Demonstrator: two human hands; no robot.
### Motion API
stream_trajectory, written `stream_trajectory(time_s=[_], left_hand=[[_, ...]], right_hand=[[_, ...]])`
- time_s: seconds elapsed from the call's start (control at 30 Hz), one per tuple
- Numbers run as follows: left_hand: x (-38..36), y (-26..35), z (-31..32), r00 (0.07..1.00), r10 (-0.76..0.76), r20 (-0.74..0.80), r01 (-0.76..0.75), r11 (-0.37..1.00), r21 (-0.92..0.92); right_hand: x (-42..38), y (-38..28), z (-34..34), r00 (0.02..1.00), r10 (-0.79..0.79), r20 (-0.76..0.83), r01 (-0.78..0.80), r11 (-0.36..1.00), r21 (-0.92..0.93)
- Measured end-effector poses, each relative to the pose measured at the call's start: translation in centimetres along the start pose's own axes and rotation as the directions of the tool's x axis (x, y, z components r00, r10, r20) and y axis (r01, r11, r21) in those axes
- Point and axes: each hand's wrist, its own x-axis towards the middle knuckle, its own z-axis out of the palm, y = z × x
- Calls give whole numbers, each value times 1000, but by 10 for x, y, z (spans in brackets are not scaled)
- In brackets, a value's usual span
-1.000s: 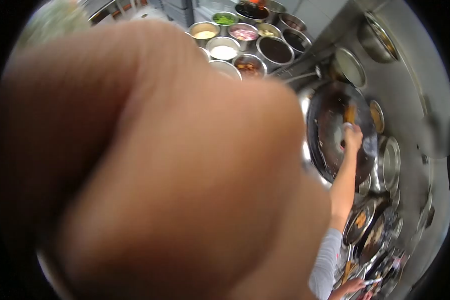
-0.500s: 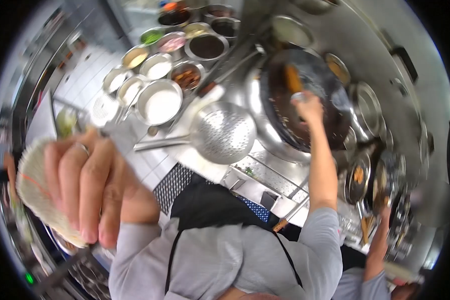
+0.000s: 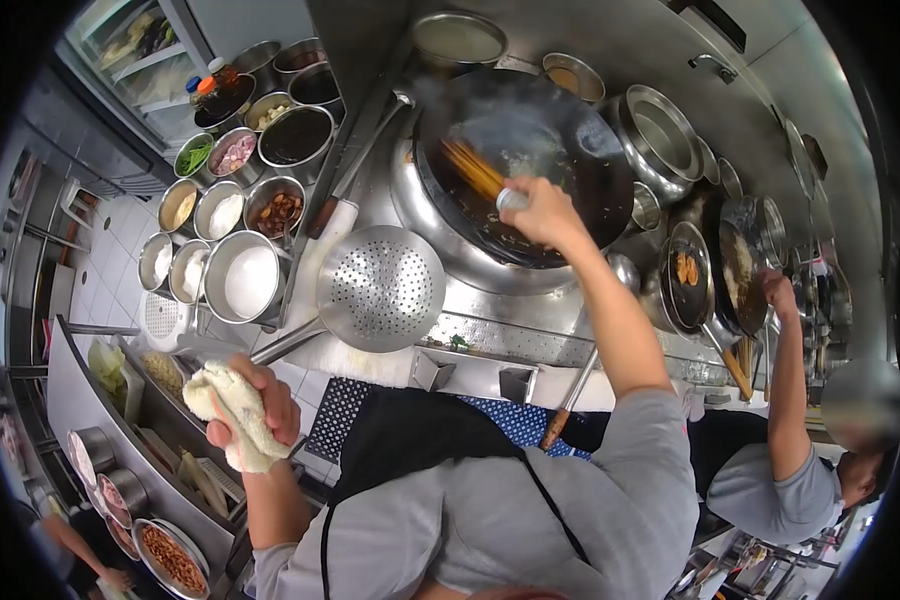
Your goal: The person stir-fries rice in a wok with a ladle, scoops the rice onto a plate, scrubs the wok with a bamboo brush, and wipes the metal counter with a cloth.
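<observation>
A folded cream cloth (image 3: 238, 418) is gripped in my left hand (image 3: 278, 402), held up beside the handle of a perforated steel skimmer (image 3: 382, 288). My right hand (image 3: 548, 212) is wrapped round the bound end of a bamboo brush (image 3: 473, 170). The brush's bristles spread over the inside of a large dark wok (image 3: 570, 150), from which faint steam rises. A long-handled ladle (image 3: 375, 135) lies left of the wok.
Several metal pots of ingredients, one with white powder (image 3: 247, 280), stand at the left. A co-worker (image 3: 785, 470) at the right holds another wok (image 3: 742, 265). A wooden-handled tool (image 3: 570, 400) juts from the counter's front edge. A green-vegetable tray (image 3: 115, 375) sits lower left.
The view has turned, so the wok sits further left. My left hand with the cloth has dropped away from the camera. The brush has shifted within the wok and now points to the upper left.
</observation>
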Motion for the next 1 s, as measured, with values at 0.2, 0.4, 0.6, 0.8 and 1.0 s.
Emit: stream_trajectory(time_s=[0.2,0.4,0.6,0.8,1.0], left_hand=[[11,-21,-20,972,-117,-203,142,984,111],[-17,-31,-45,803,-91,-588,164,984,71],[-8,-28,-61,853,-230,-469,234,971,-51],[23,-65,-50,796,-171,-580,402,866,297],[27,-67,-52,760,-128,-637,419,845,331]], right_hand=[[113,29,-17,979,197,-57,-131,816,563],[-69,-13,-46,981,-34,191,-8,977,215],[-54,8,-99,991,83,101,-87,996,33],[-33,-11,-26,982,40,185,-103,933,344],[-78,56,-109,981,-74,179,106,979,-173]])
